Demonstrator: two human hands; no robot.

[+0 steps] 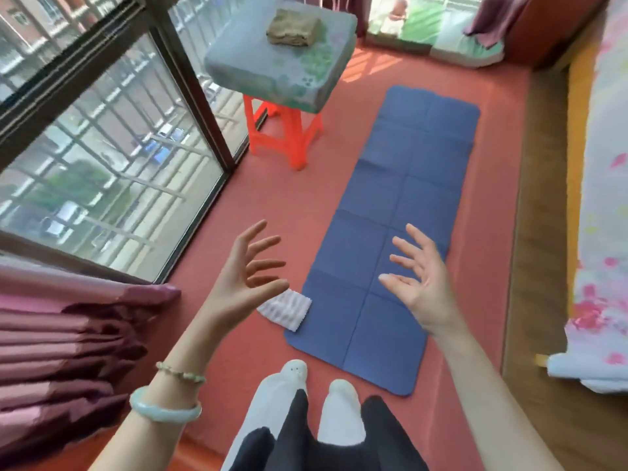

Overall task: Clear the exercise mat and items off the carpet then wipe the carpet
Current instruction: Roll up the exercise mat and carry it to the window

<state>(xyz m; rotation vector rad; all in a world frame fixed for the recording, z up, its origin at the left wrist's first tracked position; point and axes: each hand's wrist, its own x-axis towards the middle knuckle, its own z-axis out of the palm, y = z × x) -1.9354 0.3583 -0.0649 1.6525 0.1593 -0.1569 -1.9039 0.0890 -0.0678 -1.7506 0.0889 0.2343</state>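
Observation:
A blue exercise mat [390, 205] lies flat and unfolded on the red carpet [244, 212], running away from my feet. A small white striped cloth [289, 309] rests on the carpet against the mat's near left edge. My left hand [248, 277] hovers above that cloth, palm up, fingers spread, holding nothing. Over the mat's near half my right hand [421, 283] is raised the same way, fingers apart and empty. Both hands are clear of the mat.
An orange plastic stool [289, 137] stands left of the mat's far end, carrying a grey-green cushion [282, 59] with a folded brown cloth [294, 28]. Sliding windows and pink curtains [68, 341] line the left. A floral-covered bed [605, 198] borders the right.

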